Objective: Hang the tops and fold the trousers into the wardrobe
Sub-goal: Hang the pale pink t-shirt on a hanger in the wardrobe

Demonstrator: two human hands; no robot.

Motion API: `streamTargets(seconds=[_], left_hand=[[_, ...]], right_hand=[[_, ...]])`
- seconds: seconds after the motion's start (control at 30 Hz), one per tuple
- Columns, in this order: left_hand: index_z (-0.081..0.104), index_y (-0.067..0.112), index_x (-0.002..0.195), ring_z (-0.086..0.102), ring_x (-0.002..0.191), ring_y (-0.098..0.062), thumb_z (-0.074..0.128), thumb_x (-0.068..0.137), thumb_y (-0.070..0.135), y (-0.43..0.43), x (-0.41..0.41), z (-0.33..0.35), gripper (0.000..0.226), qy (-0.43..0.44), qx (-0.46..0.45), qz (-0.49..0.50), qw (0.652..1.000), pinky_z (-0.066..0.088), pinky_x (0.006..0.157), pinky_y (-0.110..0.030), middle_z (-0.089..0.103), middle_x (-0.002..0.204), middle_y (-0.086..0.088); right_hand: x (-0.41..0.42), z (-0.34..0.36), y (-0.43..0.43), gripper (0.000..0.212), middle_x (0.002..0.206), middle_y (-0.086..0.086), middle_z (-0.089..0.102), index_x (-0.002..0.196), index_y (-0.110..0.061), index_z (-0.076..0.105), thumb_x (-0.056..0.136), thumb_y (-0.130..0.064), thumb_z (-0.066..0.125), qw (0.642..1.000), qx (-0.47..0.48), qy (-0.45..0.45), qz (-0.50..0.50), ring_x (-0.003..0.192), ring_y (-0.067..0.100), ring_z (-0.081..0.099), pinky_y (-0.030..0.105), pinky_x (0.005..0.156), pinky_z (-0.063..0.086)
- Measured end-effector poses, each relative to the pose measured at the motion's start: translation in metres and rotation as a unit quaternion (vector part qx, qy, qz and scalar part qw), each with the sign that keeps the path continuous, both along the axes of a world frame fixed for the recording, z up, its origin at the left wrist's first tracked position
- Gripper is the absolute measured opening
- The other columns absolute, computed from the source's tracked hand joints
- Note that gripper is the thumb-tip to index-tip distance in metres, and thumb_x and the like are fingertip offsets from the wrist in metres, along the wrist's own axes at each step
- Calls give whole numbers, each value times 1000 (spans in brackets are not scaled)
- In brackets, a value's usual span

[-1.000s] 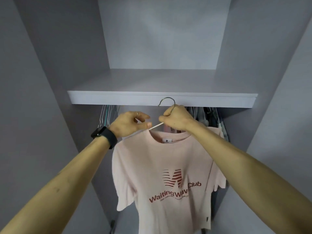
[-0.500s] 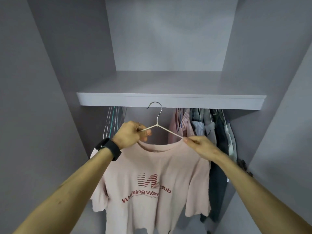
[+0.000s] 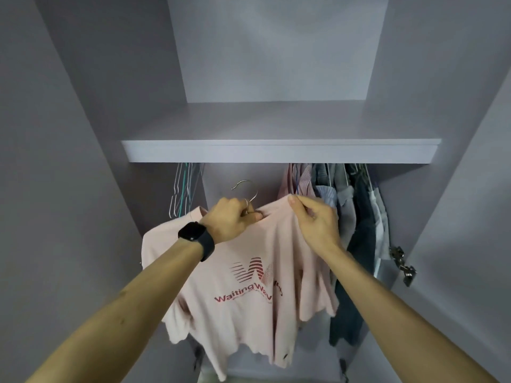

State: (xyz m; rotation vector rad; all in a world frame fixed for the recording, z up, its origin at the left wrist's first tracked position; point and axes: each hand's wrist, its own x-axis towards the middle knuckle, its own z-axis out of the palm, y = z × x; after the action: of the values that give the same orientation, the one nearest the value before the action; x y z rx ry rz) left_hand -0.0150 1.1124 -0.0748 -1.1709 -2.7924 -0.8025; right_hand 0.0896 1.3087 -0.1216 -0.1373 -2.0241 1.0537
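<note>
Pink fabric fills the middle of the wardrobe [image 3: 83, 150] as a person holds a T-shirt [image 3: 249, 305] on a wire hanger [image 3: 247, 189] in the gap below the shelf [image 3: 276, 154]. The left hand [image 3: 231, 221], a dark watch [image 3: 197, 239] on its wrist, has its fingers [image 3: 255, 216] curled tight round the neck of the hanger just above the collar. Half a second ago it held the hanger's left arm, further out. The right hand [image 3: 315, 223] pinches the shirt's right shoulder between thumb and fingers [image 3: 296, 201], raised close to the striped tops at the near edge of the hanging clothes [image 3: 348, 217]. Half a second ago that hand sat lower, at the bare wire end of the hanger. Now both wire arms are covered, and only the hook shows above the collar. The hook stands free in the air, below the shelf's front edge; the rail is hidden behind that edge. The shirt hangs between the empty hangers [image 3: 182, 189] on the left and the row of pale and dark garments on the right. Its left sleeve spreads toward the empty hangers. Its red print [image 3: 246, 283] is creased on the right, so the last word is hard to read. A metal hinge [image 3: 401, 264] shows on the right-hand wall.
</note>
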Motion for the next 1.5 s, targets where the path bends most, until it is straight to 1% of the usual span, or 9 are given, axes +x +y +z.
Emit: streamTargets(seconds=[0.1,0.2,0.33,0.5,0.73,0.9,1.17,1.33,1.5], left_hand=[[70,17,83,60,65,-11,65,94,45,-2,-7,3,30,-3,87,27,996,43,60,-20,68,71,3],[70,14,82,53,61,-5,68,94,40,-6,-17,11,28,-37,130,43,990,39,56,-10,66,72,-2],[69,12,81,52,66,-9,68,94,37,-7,-18,10,28,-83,160,33,983,40,60,-8,62,73,0],[68,16,81,55,63,-9,68,94,40,-8,-20,10,27,-32,99,33,994,44,61,-15,61,68,5],[69,9,81,51,56,6,69,93,36,5,-14,13,30,-32,134,22,990,38,56,-7,58,57,20],[70,7,82,49,54,5,70,93,34,16,-5,2,29,-34,126,0,991,35,56,-7,48,52,14],[62,25,72,46,50,0,69,93,37,15,-11,-4,26,-36,88,0,995,35,52,-11,47,47,14],[63,26,71,50,56,5,70,92,40,13,-14,-9,26,-58,116,4,992,37,56,-8,53,56,14],[70,16,79,51,60,6,71,91,38,24,-8,-25,26,-78,117,-1,990,37,57,-5,55,55,20]], right_hand=[[-1,20,8,41,110,-18,71,115,-34,76,83,-59,70,982,127,-122,60,103,0,54,20,95,40],[10,7,36,60,136,-15,54,135,-36,61,81,-54,78,975,41,-209,55,129,6,42,31,110,32],[19,-16,66,58,134,-6,58,143,-26,51,90,-26,74,935,48,-350,31,124,15,55,26,97,43],[25,-29,89,36,115,11,72,123,-16,70,94,0,58,937,86,-330,-74,104,28,67,25,87,49],[20,-7,61,53,147,-12,51,142,-41,52,91,-40,67,942,111,-313,-41,140,22,34,36,114,26],[8,6,39,17,94,-12,76,107,-29,79,96,-36,67,956,63,-275,77,92,6,67,42,94,51],[13,-12,15,13,94,-18,75,100,-25,79,92,-16,73,993,-81,-70,50,93,1,69,24,92,54],[22,-18,25,38,112,-14,69,119,-25,73,83,-33,82,987,91,-134,1,103,2,54,22,98,41],[17,-8,31,17,86,-11,69,108,-27,79,96,-29,68,951,216,-217,54,90,18,58,40,86,49]])
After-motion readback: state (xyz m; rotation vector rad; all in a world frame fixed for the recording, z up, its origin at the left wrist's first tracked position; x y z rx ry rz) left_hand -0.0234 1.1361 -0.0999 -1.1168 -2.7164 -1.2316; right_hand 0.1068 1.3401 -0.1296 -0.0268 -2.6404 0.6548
